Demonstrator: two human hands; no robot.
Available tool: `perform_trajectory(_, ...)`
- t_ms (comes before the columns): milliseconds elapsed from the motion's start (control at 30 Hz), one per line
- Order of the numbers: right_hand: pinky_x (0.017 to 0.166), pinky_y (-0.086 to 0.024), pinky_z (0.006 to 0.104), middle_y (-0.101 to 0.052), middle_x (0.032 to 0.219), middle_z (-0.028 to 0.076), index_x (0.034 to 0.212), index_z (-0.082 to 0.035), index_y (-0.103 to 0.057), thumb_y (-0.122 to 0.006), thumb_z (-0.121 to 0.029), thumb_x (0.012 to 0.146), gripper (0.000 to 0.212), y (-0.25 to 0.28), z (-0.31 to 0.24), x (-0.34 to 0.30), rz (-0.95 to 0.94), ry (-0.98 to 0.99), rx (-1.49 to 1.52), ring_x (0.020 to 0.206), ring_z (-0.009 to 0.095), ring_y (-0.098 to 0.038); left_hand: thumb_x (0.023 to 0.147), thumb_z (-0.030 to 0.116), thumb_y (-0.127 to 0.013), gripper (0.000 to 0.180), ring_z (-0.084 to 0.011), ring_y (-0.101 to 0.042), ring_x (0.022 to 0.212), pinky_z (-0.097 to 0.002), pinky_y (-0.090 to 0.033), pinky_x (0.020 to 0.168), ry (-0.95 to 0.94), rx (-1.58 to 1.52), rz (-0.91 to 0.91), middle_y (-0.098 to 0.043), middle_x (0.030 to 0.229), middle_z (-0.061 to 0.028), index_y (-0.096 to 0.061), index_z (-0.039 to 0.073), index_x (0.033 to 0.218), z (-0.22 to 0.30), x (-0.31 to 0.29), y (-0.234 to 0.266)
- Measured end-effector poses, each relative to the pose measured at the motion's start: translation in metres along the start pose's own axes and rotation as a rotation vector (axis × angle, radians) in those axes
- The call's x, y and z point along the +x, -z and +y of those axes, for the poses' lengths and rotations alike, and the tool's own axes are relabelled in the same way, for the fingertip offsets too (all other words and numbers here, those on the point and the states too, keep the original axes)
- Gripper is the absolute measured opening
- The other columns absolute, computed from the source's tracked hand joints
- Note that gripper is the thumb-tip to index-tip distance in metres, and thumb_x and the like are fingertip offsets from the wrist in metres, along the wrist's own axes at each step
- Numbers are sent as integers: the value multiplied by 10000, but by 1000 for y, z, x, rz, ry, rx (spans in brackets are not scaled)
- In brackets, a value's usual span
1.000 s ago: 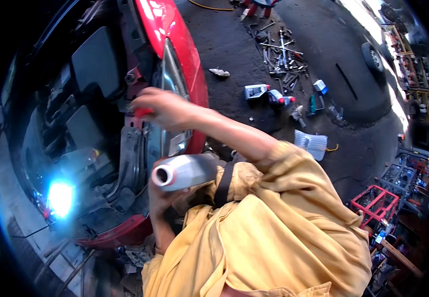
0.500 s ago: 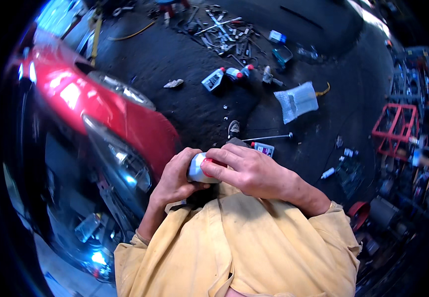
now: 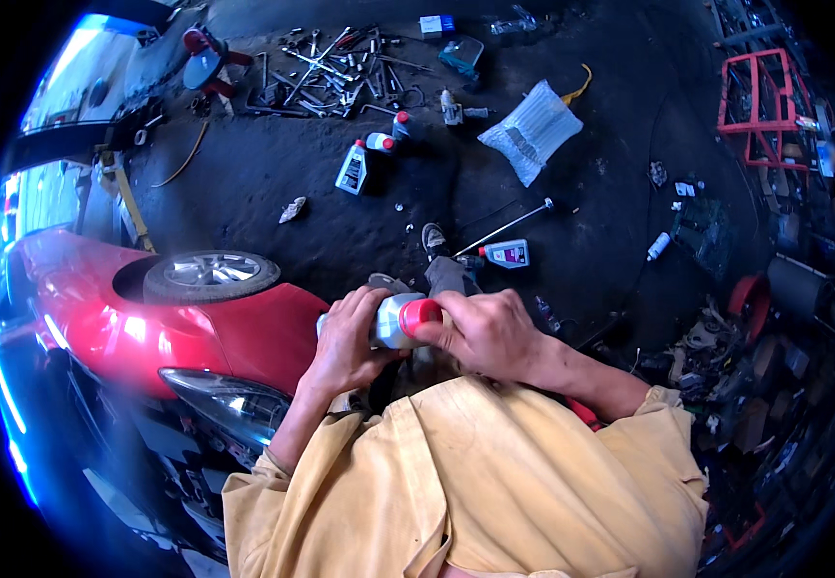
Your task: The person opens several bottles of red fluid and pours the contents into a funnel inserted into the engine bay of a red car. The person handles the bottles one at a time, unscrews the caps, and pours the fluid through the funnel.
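In front of my chest my left hand wraps round a light grey plastic bottle, which lies on its side in my grasp with the neck end toward the right. Its red screw cap is pinched by my right hand, with the thumb on the near side and the fingers curled beyond it. Part of the bottle is covered by my left fingers. Below, beside my shoe, another grey bottle with a red cap lies on the floor next to a long metal bar.
A red car stands close on the left, its wheel turned out. Grey bottles, a spray gun, a clear air-cushion bag and many tools lie ahead on the dark floor. A red metal frame stands at right.
My view has swung left, so the car's wheel now shows and the floor things sit further left. The bottle has turned, showing more of its red cap; both hands still hold it.
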State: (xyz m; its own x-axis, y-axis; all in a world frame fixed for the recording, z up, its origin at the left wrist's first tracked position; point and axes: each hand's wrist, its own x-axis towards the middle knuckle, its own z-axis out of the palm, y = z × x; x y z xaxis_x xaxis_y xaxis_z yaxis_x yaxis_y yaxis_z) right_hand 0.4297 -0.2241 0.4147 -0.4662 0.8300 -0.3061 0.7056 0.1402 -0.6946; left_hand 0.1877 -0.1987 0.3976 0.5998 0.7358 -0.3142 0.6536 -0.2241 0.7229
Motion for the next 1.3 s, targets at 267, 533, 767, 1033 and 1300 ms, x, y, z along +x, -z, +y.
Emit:
perform_trajectory(267, 796, -547, 427, -645, 1060, 215, 1250, -35, -604, -725, -180, 868, 426, 7, 22, 7, 292, -220, 292, 926, 360, -668, 575, 133, -836, 712, -346, -577, 1044, -442, -441, 879, -239, 144, -40, -597, 1071, -130, -549, 32, 1219, -7, 75, -2)
perform_trajectory(533, 775, -544, 414, -648, 1048, 202, 1213, -21, -560, -756, -127, 844, 431, -40, 41, 35, 556, -417, 337, 903, 346, -672, 524, 71, -768, 713, -338, -572, 1056, -443, -431, 913, -439, 126, -188, -596, 1062, -126, -547, 27, 1200, -56, 147, -14)
perform_trajectory(767, 589, -490, 434, -602, 641, 134, 946, 2, -571, -460, -467, 1037, 491, -79, 96, 86, 457, -1065, 890, 627, 345, -646, 563, 85, -735, 611, -289, -545, 1034, -439, -394, 903, -611, 307, -254, -564, 1026, -65, -563, 72, 1149, -102, 211, -41)
perform_trajectory(1033, 516, -510, 261, -647, 793, 99, 1102, -1, -510, -641, -283, 978, 335, -102, 177, 106, 498, -916, 1106, 620, 137, -649, 613, 59, -701, 558, -311, -555, 1075, -447, -405, 970, -591, 157, -335, -589, 1055, -90, -571, 53, 1156, -160, 285, -111)
perform_trajectory(1300, 789, -515, 495, -610, 1066, 274, 1306, -8, -403, -682, -315, 931, 560, -184, 253, 121, 383, -670, 512, 935, 472, -625, 536, 74, -742, 666, -332, -551, 1071, -466, -398, 979, -501, 115, -479, -587, 1039, -101, -564, 47, 1177, -234, 314, -179)
